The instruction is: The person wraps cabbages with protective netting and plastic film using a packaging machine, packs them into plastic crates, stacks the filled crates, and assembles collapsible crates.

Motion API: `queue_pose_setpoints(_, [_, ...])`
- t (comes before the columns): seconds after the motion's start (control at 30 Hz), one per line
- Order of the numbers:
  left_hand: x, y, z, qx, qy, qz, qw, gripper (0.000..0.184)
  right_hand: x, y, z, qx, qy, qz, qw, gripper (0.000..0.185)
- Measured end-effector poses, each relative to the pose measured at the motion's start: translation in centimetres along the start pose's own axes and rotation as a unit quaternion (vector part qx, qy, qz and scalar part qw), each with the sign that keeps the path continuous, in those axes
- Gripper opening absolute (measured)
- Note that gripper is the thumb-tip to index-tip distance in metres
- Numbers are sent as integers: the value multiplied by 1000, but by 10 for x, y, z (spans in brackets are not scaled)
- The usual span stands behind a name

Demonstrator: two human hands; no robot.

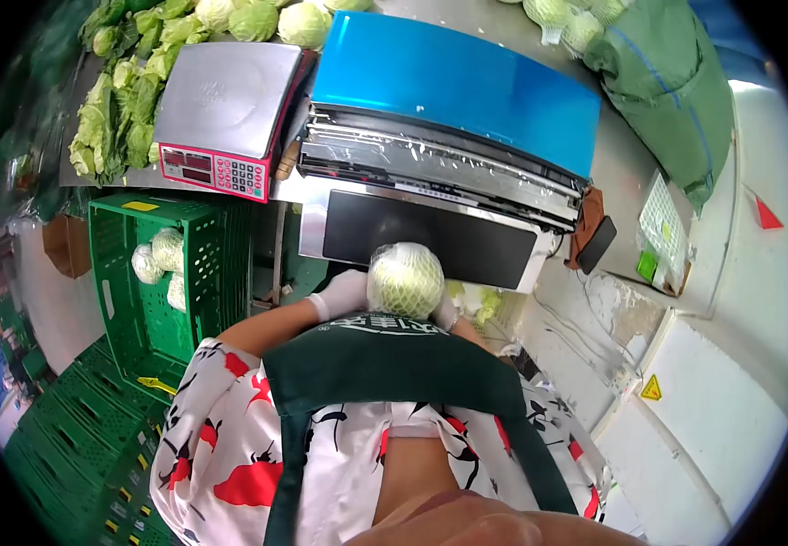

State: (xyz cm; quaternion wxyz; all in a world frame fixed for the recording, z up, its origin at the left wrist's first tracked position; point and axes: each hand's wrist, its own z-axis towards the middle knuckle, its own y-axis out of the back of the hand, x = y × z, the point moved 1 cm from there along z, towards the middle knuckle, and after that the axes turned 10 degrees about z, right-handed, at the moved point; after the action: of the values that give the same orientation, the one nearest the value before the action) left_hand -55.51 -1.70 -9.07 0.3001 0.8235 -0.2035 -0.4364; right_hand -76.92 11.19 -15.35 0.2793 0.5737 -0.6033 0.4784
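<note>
Holding one cabbage point(405, 280), round, pale green, in shiny mesh-patterned wrap, before a dark green apron point(394, 364): left hand point(344, 294) at its 9 o'clock, right hand point(447, 314) at its 4 o'clock, both white-gloved (fingertips hidden; cannot tell their spread). At 12 o'clock: one smooth black plate point(430, 235), then one glossy blue cover point(453, 82). Between 10 and 11: one flat-panned metal scale point(227, 100). At 9: one perforated green plastic crate point(207, 247), three netted cabbages point(168, 247) visible inside.

grey metal table point(631, 173) | right: white panels point(731, 400), yellow warning triangle point(651, 389) | left: pale floor point(75, 314)
</note>
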Motion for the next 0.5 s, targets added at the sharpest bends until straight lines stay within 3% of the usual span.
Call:
queue_pose_setpoints(0.07, [1, 0, -1, -20, -40, 53, 998, 15, -9, -15, 27, 86, 37, 189, 978, 45])
queue_pose_setpoints(0.1, [0, 13, -4, -16, -65, 77, 995, 13, -16, -17, 30, 82, 2, 290, 953, 47])
queue_pose_setpoints(0.17, [3, 37, -11, -144, -129, 85, 977, 13, -25, -15, 36, 74, -76, 477, 873, 53])
queue_pose_setpoints(0.23, [-14, 88, -7, -254, -74, 95, 960, 10, 46, -25, 49, 153, -166, 572, 788, 39])
queue_pose_setpoints(0.27, [-28, 116, -2, -350, -18, -110, 930, 10, 103, -28, 58, 173, -153, 503, 833, 35])
queue_pose_setpoints(0.3, [-37, 140, 2, -428, 35, -309, 849, 11, 159, -31, 68, 193, -137, 427, 873, 32])
queue_pose_setpoints(0.37, [-50, 174, 10, -325, 36, -620, 713, 14, 211, -45, 76, 127, -168, 399, 892, 22])
queue_pose_setpoints(0.43, [-51, 173, 23, -326, 19, -547, 771, 22, 231, -51, 79, 101, -171, 409, 891, 19])
queue_pose_setpoints(0.47, [-48, 170, 17, -293, -25, -582, 758, 36, 236, -57, 74, 65, 63, 79, 993, 18])
queue_pose_setpoints(0.5, [-44, 168, 10, -232, -66, -558, 794, 51, 226, -49, 71, -22, 315, -185, 931, 21])
